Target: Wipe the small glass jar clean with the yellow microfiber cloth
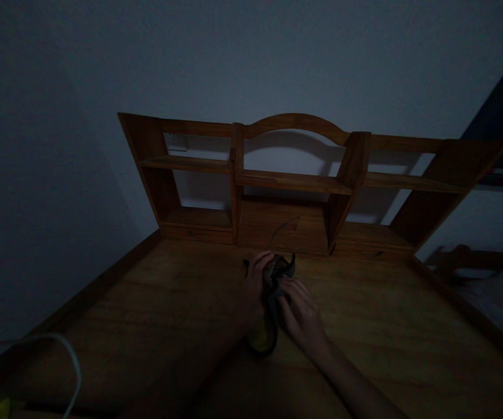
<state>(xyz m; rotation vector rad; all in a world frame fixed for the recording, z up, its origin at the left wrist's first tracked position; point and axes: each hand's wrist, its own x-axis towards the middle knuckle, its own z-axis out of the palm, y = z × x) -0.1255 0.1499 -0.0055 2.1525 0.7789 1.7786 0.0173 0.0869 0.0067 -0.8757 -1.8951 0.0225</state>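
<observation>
In dim light, both my hands meet over a small dark object [277, 273] lying on the wooden desk [155, 314], near the desk's middle. My left hand [255, 285] curls round the object's left side with its fingers closed on it. My right hand [300, 311] lies against its right side, fingers pressed to it. The object has a yellowish end [262, 337] towards me and a dark, thin upper part; I cannot make out what it is.
A wooden shelf unit [295, 180] with open compartments stands at the desk's back against a pale wall. A white cable [70, 361] loops over the near left corner. Something yellow [0, 407] shows at the bottom left edge. Dark furniture sits at right.
</observation>
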